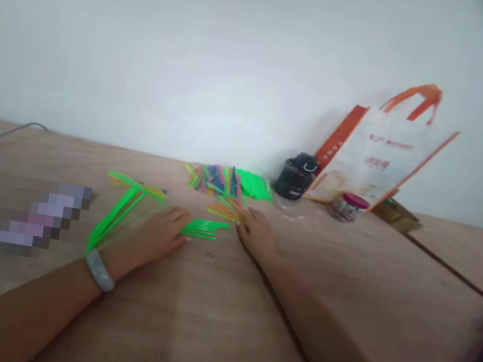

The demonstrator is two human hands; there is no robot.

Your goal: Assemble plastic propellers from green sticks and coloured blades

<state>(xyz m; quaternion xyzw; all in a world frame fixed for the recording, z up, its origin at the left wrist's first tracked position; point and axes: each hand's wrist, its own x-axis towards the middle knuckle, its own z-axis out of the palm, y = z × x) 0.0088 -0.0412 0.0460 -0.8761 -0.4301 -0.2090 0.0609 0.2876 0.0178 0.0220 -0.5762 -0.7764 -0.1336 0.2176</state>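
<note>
Sticks lie between the left hand and right hand.

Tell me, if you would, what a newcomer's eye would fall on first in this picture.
The bright green sticks stand out first, fanned on the wooden table beside the left hand, with a heap of multicoloured sticks farther off near the wall. At the right, a white tote bag with orange handles leans against the wall.

A pixelated patch on the wooden surface hides whatever lies there, and the print on the white tote bag is too blurred to read. The contents of the small jar can't be made out, and the thin coloured strips in the far pile seem plastic, though that's hard to say.
</note>
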